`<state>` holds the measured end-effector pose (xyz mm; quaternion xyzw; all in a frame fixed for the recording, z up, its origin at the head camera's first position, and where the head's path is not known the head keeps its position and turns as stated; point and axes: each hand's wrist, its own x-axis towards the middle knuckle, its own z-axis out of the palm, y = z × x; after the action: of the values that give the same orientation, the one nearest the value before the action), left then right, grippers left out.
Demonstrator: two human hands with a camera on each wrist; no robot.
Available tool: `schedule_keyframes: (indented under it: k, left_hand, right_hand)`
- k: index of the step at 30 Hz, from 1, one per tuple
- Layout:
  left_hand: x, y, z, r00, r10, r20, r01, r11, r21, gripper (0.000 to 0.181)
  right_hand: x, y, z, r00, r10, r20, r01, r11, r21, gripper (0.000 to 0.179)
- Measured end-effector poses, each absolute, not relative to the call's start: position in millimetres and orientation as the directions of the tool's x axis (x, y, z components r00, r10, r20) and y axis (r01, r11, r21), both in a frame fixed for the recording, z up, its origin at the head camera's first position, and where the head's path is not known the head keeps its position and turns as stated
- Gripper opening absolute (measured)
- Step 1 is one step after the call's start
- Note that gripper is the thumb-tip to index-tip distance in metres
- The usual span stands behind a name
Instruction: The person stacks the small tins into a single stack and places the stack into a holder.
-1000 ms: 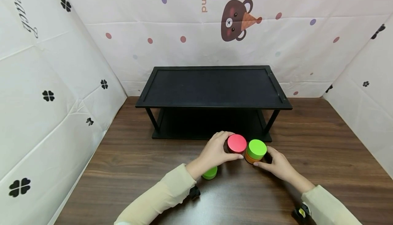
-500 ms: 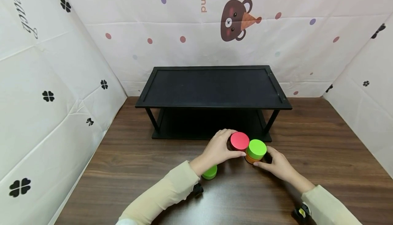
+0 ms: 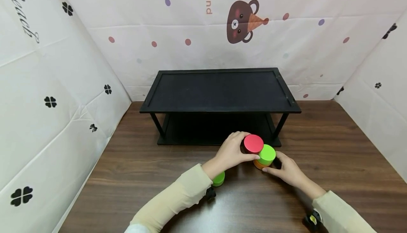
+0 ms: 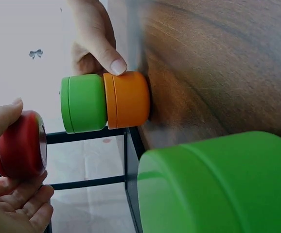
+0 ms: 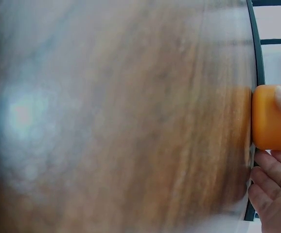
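My left hand [image 3: 233,152] grips a small red round canister [image 3: 253,143] between thumb and fingers and holds it in the air. In the left wrist view the red canister [image 4: 20,145] is slightly higher than a green canister [image 4: 86,103], off to one side and apart from it. That green canister stands on an orange canister [image 4: 131,99], which rests on the table. My right hand [image 3: 290,172] holds the orange one, thumb on one side and fingers on the other, as the right wrist view shows. Another green canister [image 3: 218,179] stands beside my left wrist, partly hidden by the sleeve.
A black two-level rack [image 3: 219,91] stands behind the canisters on the brown wooden table [image 3: 133,176]. Its lower shelf [image 3: 216,130] is just beyond my hands. Printed white cloth walls [image 3: 152,13] enclose the back and both sides.
My left hand has carried the red canister rightward and slightly away from me, nearer the green-and-orange stack. My right hand stays on the orange canister, and the stack has not moved.
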<state>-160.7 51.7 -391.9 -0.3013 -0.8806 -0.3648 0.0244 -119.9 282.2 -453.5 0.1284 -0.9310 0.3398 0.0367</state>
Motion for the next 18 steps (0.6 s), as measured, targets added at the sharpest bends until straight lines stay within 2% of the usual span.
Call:
schedule_keyframes:
  k: [18]
  left_hand:
    - [-161.7,69.2,-391.3,-0.809,0.536,0.242,0.56,0.578,0.594,0.064]
  right_hand:
    - [-119.4,281.4,-452.9,-0.963,-0.216,0.162,-0.27,0.729,-0.629,0.056]
